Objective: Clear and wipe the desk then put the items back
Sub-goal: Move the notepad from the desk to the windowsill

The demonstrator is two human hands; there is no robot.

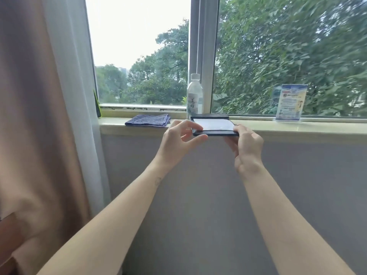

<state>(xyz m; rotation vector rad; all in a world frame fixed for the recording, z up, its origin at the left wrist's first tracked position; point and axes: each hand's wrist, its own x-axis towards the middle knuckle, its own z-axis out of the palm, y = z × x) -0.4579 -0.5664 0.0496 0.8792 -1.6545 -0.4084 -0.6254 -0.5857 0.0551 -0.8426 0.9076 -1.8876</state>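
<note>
At the front edge of the window sill (297, 128), in the head view, both hands hold a flat dark tray (215, 133) with a white sheet of paper lying in it. The left hand (178, 140) pinches the tray's left end, thumb on top and forefinger under it, with the other fingers loosely curled. The right hand (248, 148) grips the right end, thumb on the upper rim and fingers curled beneath. The tray lies level, its near side jutting past the sill's edge; its far side seems to rest on the sill, though the angle leaves that unsure. Just behind it a clear water bottle (195, 96) stands upright against the window frame. A folded blue cloth (148, 120) lies on the sill to the left, near the left hand but apart from it. Well to the right a clear sign stand (291, 103) stands upright. A beige curtain (39, 96) hangs at the left
</note>
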